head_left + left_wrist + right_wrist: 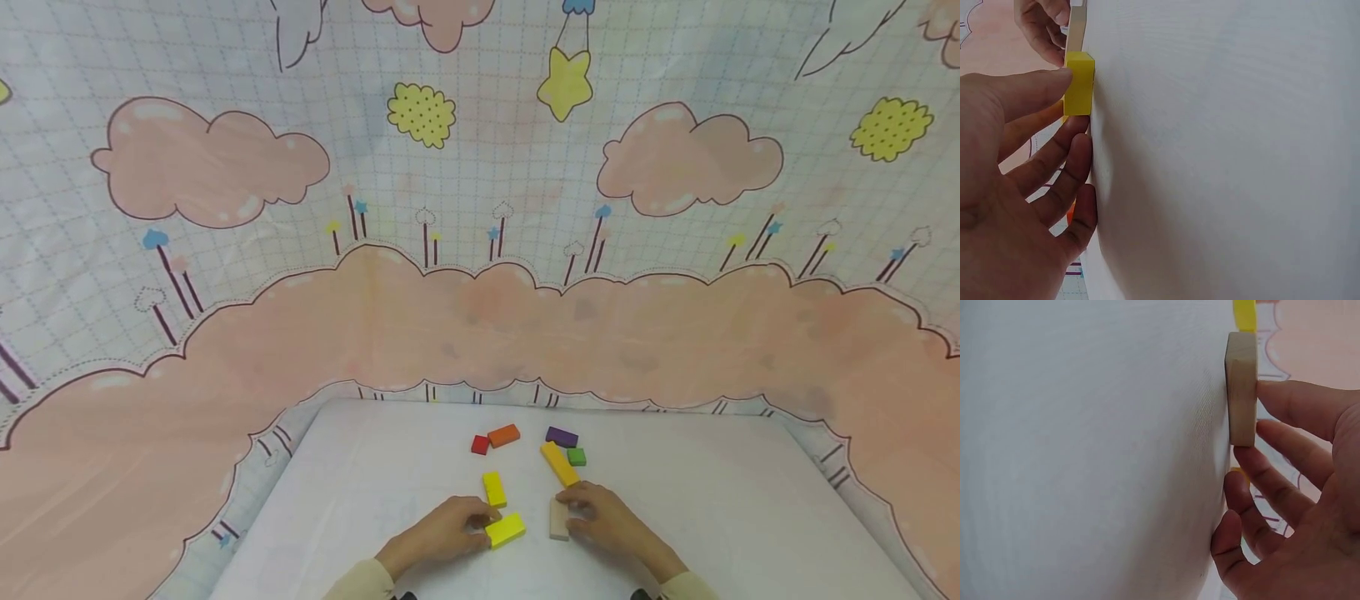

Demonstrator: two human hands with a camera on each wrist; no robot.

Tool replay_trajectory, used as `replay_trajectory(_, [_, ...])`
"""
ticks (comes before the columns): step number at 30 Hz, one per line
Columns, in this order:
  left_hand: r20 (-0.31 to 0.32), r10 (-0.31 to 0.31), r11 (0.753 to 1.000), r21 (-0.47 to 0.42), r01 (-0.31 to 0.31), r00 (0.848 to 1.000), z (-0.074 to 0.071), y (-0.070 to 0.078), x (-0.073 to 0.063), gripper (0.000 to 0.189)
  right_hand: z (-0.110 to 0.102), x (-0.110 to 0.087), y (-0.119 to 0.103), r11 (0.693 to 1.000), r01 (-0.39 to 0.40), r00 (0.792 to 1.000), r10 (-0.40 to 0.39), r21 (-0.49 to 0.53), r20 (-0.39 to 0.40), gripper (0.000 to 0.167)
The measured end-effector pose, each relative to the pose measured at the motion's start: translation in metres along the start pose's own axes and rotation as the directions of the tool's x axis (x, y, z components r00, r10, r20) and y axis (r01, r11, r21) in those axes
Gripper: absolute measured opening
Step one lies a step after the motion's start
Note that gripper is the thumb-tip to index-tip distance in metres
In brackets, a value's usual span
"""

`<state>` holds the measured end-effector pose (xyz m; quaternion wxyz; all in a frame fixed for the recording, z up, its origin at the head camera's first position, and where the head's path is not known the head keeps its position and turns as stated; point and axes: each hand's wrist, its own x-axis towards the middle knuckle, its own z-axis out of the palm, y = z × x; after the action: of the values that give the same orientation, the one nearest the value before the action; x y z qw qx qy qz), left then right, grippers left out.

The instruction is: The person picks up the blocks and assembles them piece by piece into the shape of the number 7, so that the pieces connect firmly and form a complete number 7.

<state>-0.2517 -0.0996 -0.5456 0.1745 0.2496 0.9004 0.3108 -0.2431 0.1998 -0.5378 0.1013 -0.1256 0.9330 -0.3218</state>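
My left hand (pixel 448 530) pinches a bright yellow rectangular block (pixel 507 531) lying on the white table; in the left wrist view the thumb presses its top edge and the other fingers lie near the tabletop. Just beyond it is another yellow block (pixel 494 490), standing apart. To the right, my right hand (pixel 609 523) holds a plain wooden block (pixel 558 521) between thumb and fingers, the block flat on the table. In the right wrist view the thumb is at the upper face of the wooden block (pixel 1242 394). A long amber block (pixel 559 463) reaches close to the right fingertips.
Farther back lie a small red block (pixel 480 445) beside an orange block (pixel 504 436), and a purple block (pixel 562 437) near a small green one (pixel 576 457). Behind the white table (pixel 712 500) hangs a cloth (pixel 480 325) printed with clouds and stars.
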Motion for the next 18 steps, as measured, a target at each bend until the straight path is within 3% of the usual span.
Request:
replay_trajectory(9, [-0.012, 0.012, 1.000, 0.027, -0.011, 1.000, 0.002, 0.004, 0.001, 0.037, 0.005, 0.008, 0.004, 1.000, -0.001, 1.000, 0.001, -0.010, -0.023, 0.037])
replay_trajectory(18, [-0.006, 0.025, 1.000, 0.000, -0.025, 1.000, 0.004, 0.009, 0.002, 0.034, 0.007, 0.012, 0.002, 0.999, -0.033, 0.998, 0.034, 0.013, -0.044, 0.037])
